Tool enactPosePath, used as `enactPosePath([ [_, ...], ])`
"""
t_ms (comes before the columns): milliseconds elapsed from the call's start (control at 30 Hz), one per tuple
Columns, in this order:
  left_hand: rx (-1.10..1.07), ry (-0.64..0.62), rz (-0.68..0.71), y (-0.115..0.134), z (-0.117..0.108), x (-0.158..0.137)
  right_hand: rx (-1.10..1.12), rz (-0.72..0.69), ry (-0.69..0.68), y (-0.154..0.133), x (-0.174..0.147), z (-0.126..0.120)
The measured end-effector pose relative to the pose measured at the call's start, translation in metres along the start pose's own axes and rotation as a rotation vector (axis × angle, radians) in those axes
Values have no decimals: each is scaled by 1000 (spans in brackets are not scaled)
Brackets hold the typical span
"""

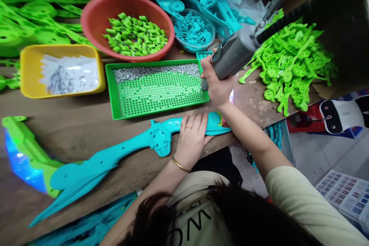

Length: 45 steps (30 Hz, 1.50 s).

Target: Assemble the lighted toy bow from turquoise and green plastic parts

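Looks like the screw-driving stage of putting a toy sword together. The person's left hand (191,138) is pressed flat on the teal plastic sword (129,150), fingers together and spread over the grip end, pinning it to the tabletop (80,130) near the front edge. The right hand (216,84) has its fingers clamped round the grey electric screwdriver (235,52), which hangs from above on a cable, with its tip down at the right rim of the green screw tray (157,88) (the silver screws are mostly piled along the far edge). So the judgement here: she's picking up a screw on the bit, not driving one yet. The next move would call for swinging the driver over to one of the holes in the sword, keeping it upright and the left hand holding the shell steady so it doesn't skate. Around it sit a red bowl (95,11) of green bits, a yellow tub (29,69), and a heap of green parts (291,65).
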<state>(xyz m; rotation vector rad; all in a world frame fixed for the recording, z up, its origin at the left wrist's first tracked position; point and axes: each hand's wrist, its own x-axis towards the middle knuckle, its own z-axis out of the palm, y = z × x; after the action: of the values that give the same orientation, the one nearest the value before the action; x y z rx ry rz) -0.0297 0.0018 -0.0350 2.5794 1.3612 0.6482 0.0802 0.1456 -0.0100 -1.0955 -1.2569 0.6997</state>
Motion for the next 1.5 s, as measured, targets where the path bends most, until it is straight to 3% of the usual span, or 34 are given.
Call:
enactPosePath([
  [100, -11, -14, -1, 1, 0, 0, -2, -13, 35, 11, -3, -2],
  [267, 6, 14, 13, 0, 1, 0, 19, -13, 73, 1, -5, -1],
  [400, 5, 30, 22, -2, 2, -1, 87, -47, 153, -21, 0, 0],
  [533, -36, -5, 2, -2, 3, 0, 230, -125, 211, -61, -10, -23],
  [667, -15, -36, -65, 3, 5, 4, 182, -59, 108, -87, -46, -57],
  [867, 14, -39, -132, 7, 8, 8, 76, 23, -12, -75, -83, -83],
  [1100, 102, -45, -122, 8, 6, 9, 12, 68, -29, -53, -86, -79],
  [1267, 119, -14, -97, 9, 8, 9, 62, 64, -88, -68, -75, -77],
  [1400, 75, -40, -109, 9, 7, 9, 66, 63, 24, -79, -36, -49],
  [1500, 87, -69, -113, 10, 4, 10, 65, 13, 136, -63, -9, -19],
])
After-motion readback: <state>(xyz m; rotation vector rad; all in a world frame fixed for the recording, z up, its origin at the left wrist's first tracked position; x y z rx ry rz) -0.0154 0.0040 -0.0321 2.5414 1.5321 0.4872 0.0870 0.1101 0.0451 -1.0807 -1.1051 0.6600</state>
